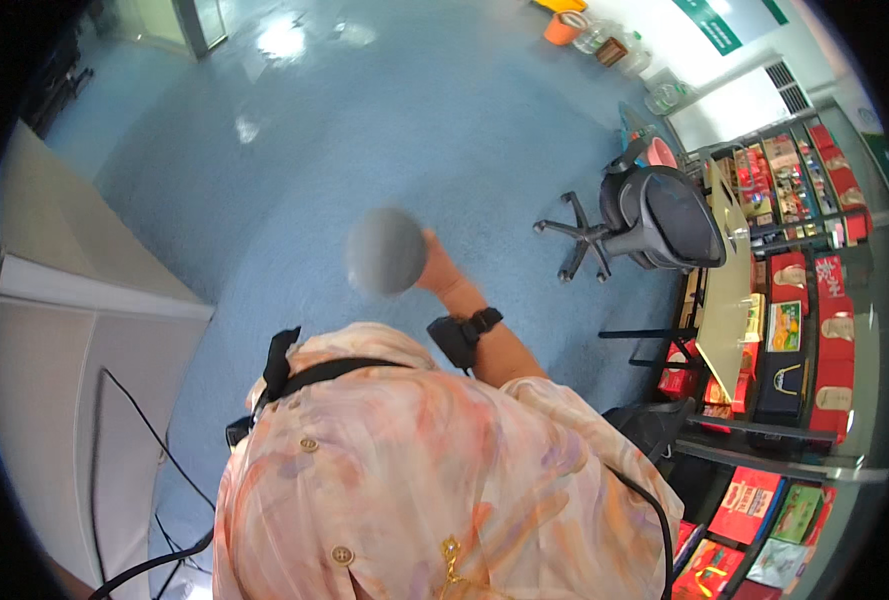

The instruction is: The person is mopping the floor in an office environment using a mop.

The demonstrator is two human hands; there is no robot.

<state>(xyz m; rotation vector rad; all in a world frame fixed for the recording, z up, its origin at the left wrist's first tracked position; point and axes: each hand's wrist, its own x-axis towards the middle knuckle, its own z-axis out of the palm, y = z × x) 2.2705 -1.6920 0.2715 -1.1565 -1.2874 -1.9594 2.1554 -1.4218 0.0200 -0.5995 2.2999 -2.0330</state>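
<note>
My right hand [437, 266] is stretched out ahead of my body, its fingers mostly hidden behind a round grey object [386, 251]. That object is blurred; its kind cannot be told, but the hand appears to grip it from its right side. A black device [459, 337] is strapped to the right wrist. My left hand is out of view. Before me lies the blue floor [302, 172], and below is a patterned shirt [429, 465] with buttons.
A light panelled furniture piece [121, 360] stands at left, with black cables [151, 420] near it. At right are an office chair [669, 214], a table [722, 300] and shelves of boxes [789, 277]. An orange bucket [563, 28] and plastic bottles [598, 36] stand by the wall.
</note>
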